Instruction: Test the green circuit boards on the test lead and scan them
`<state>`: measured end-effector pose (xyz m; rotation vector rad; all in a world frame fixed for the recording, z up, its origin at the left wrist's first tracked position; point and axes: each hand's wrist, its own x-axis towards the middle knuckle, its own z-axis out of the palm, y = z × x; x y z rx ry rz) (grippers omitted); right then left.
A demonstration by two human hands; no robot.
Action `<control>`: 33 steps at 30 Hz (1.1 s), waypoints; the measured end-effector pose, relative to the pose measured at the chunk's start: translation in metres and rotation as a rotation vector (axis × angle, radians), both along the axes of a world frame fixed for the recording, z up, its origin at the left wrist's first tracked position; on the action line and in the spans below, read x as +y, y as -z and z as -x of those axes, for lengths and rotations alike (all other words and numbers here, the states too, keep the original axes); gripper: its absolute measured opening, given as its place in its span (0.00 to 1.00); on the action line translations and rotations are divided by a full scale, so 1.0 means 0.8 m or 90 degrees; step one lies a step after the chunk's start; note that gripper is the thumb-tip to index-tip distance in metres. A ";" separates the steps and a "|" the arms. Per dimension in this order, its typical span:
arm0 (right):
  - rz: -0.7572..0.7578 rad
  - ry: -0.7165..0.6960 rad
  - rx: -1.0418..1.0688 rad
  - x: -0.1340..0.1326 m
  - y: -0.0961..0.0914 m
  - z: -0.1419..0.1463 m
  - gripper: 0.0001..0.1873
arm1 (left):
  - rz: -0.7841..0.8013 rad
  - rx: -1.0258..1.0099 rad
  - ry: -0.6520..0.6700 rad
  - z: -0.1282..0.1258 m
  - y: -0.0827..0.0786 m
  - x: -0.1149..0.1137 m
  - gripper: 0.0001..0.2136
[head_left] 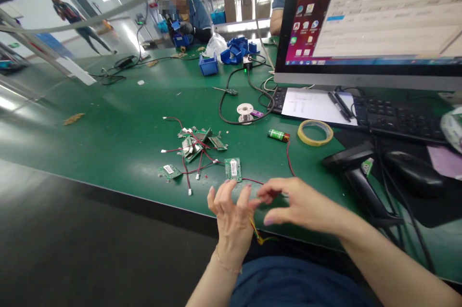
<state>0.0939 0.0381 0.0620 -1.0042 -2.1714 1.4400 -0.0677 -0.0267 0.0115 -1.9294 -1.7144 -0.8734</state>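
Observation:
My left hand (233, 213) and my right hand (294, 203) meet at the near edge of the green table (119, 134). Their fingertips pinch a thin red wire (252, 181) that runs from a small green circuit board (233, 169) just beyond them. A yellow and red wire end (259, 237) hangs below my left hand. Further out lies a pile of small circuit boards with red leads (197, 146), and one separate board (169, 171) to its left.
A green battery (277, 135), a tape roll (315, 132), a solder spool (245, 112) and a black cable lie mid-table. A monitor (375, 18), keyboard (397, 117), paper, barcode scanner (355, 167) and mouse (411, 170) stand right. Blue bins (236, 52) and a seated person (187, 13) are across.

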 end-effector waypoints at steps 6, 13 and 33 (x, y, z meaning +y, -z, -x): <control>0.211 0.001 -0.019 -0.056 0.024 0.045 0.08 | 0.056 0.055 -0.016 0.011 -0.013 -0.004 0.17; 0.192 0.055 0.010 -0.050 0.028 0.038 0.13 | 0.109 -0.058 0.181 0.028 -0.001 -0.024 0.11; -0.013 0.226 -0.048 0.078 0.077 0.117 0.09 | 0.102 -0.222 0.200 0.043 0.047 0.000 0.11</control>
